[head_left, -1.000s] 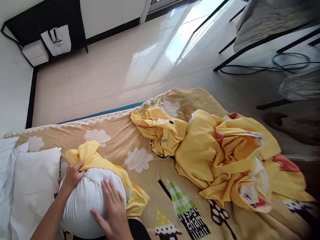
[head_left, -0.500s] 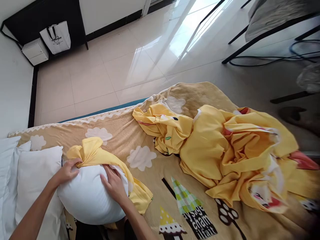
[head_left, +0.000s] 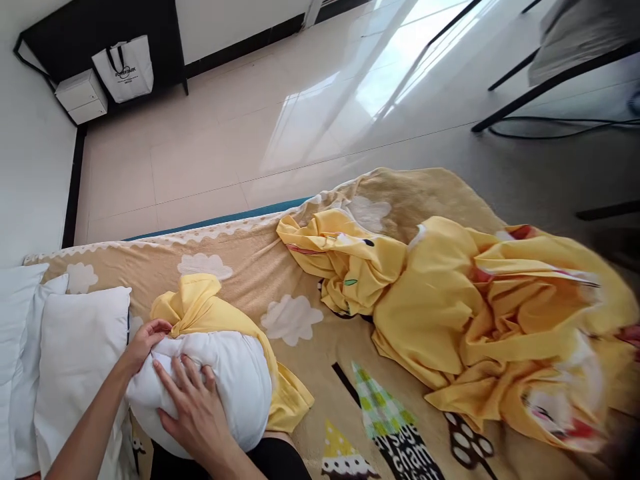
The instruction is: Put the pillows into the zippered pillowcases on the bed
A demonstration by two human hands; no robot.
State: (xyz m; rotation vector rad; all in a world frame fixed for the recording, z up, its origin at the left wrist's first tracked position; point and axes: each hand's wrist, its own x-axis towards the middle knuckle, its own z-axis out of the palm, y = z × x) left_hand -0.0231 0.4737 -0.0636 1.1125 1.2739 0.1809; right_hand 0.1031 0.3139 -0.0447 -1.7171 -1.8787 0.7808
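Note:
A plump white pillow rests at my lap, with a yellow pillowcase wrapped along its far side and trailing off to the right. My left hand is closed at the pillow's far left corner, its fingertips pinching the pillowcase edge. Fingers spread, my right hand presses flat on top of the pillow and dents it. The pillow's near edge is partly hidden by my right forearm.
White pillows lie at the left. A crumpled heap of yellow printed bedding covers the right of the tan patterned blanket. Beyond the bed are tiled floor, a white bag, a white box and a dark-legged chair.
My right hand has moved left from the pillowcase edge onto the pillow's top and spread out. More of the pillow's right side shows. My left hand stays at the far left corner.

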